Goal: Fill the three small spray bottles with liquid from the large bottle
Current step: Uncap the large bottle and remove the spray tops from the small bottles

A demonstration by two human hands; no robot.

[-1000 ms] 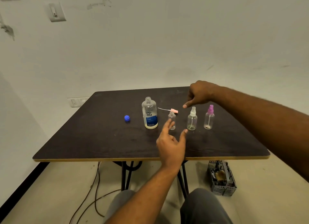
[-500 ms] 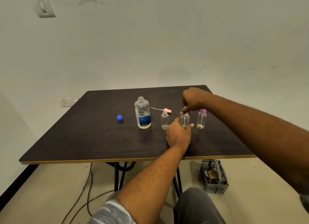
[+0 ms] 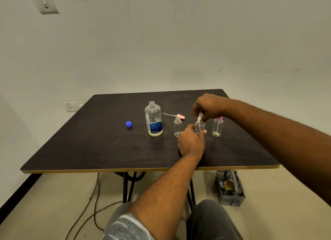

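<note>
The large clear bottle [image 3: 153, 119] with a blue label stands uncapped mid-table, a little liquid at its bottom. Its blue cap [image 3: 128, 124] lies to the left. Three small spray bottles stand in a row to its right. The left one [image 3: 177, 127] is open, and its pink spray head [image 3: 180, 116] with tube lies behind it. My left hand [image 3: 191, 141] grips the body of the middle bottle [image 3: 199, 126]. My right hand [image 3: 207, 106] pinches that bottle's white spray top [image 3: 200, 117]. The right bottle [image 3: 217, 127] carries a pink-purple top.
The dark table [image 3: 107, 150] has a yellow front edge. A grey plastic basket [image 3: 230, 188] sits on the floor under the table's right side. Cables [image 3: 93, 202] trail across the floor at the left. My knees show below the table.
My left hand moved forward from above the table's front and closed around the middle bottle. My right hand came down onto that bottle's white top.
</note>
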